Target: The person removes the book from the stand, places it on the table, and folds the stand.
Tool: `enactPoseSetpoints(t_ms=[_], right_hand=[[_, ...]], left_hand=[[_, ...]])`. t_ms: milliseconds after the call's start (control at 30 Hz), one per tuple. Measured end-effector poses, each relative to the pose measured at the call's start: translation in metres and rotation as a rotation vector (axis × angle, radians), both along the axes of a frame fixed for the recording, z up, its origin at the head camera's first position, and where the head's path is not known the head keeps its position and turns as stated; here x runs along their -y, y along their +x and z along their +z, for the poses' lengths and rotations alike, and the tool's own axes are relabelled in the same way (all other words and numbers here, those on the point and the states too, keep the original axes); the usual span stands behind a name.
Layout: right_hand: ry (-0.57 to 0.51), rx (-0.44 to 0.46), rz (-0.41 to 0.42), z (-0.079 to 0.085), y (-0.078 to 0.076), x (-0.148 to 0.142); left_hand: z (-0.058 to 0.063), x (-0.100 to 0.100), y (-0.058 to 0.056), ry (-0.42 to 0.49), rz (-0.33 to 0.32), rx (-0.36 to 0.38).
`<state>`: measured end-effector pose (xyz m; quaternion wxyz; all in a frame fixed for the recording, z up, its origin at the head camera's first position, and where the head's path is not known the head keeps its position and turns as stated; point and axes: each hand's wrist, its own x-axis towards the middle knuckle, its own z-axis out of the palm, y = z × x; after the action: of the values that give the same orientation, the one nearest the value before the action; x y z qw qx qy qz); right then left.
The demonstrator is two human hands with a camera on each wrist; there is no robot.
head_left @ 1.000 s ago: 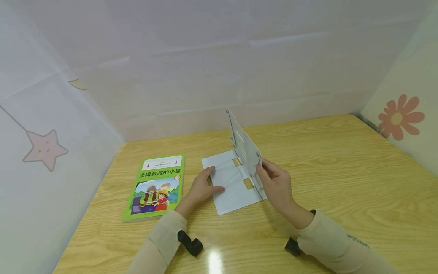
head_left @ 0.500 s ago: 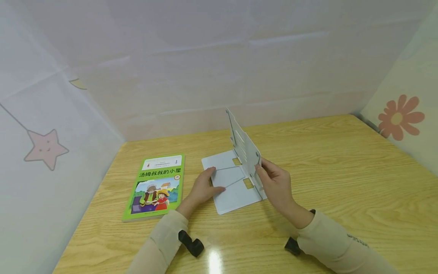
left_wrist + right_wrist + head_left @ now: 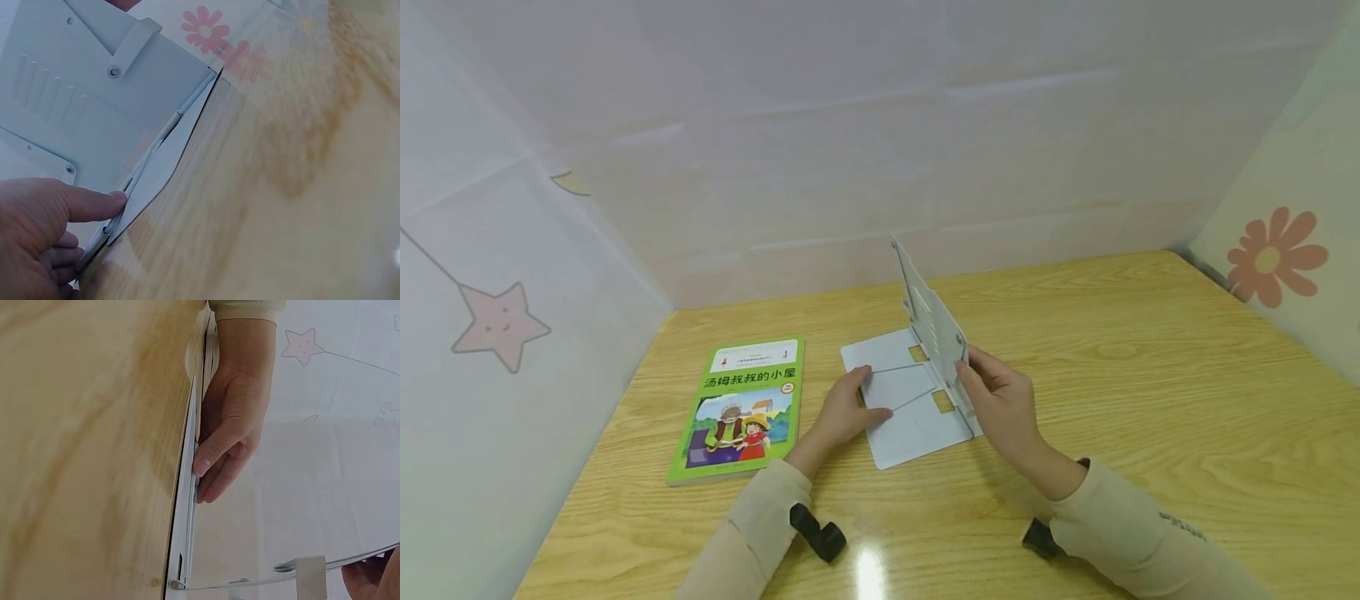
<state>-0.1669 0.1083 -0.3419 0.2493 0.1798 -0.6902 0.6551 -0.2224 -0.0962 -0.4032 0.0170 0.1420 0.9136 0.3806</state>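
Observation:
A white folding stand (image 3: pixel 887 442) lies with its base on the table and its slotted panel (image 3: pixel 934 321) raised steeply on the right. My left hand (image 3: pixel 841 410) holds the base's left side, thumb and fingers spread across a tapered flap (image 3: pixel 898 387) that lies low over the base. In the left wrist view, the left thumb (image 3: pixel 94 205) presses the flap's edge while the other fingers curl below. My right hand (image 3: pixel 1003 404) pinches the raised panel's near edge, its thumb on the panel's left face. In the right wrist view, only a bit of the right hand (image 3: pixel 378 578) shows.
A green picture book (image 3: pixel 741 412) lies on the wooden table (image 3: pixel 1150 375), left of the stand and beside the left forearm. Pale wall sheeting (image 3: pixel 820 167) rises behind the table and along both sides. Black straps (image 3: pixel 817 533) sit at the wrists.
The flap under my left hand has swung down toward the base since a second ago. The raised panel and my right hand have shifted very slightly left.

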Motion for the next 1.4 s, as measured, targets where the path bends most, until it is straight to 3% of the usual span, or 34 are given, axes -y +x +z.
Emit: enactPoseSetpoints(t_ms=[167, 633, 800, 1100, 1200, 1400], right_hand=[[0.024, -0.01, 0.015, 0.0, 0.0, 0.0], [0.184, -0.161, 0.145, 0.001, 0.002, 0.007], [0.218, -0.163, 0.197, 0.001, 0.002, 0.01], [0.307, -0.179, 0.188, -0.002, 0.002, 0.015], [0.359, -0.177, 0.185, -0.002, 0.003, 0.018], [0.42, -0.133, 0.212, -0.001, 0.006, 0.023]], left_hand=[[0.001, 0.0, 0.0, 0.016, 0.009, 0.011], [0.002, 0.003, 0.003, 0.093, 0.041, 0.069], [0.002, 0.004, 0.003, 0.122, 0.048, 0.082], [0.003, 0.007, 0.0, 0.179, 0.108, 0.111], [0.008, 0.009, 0.0, 0.229, 0.132, 0.096], [0.026, 0.017, 0.001, 0.441, 0.191, 0.096]])
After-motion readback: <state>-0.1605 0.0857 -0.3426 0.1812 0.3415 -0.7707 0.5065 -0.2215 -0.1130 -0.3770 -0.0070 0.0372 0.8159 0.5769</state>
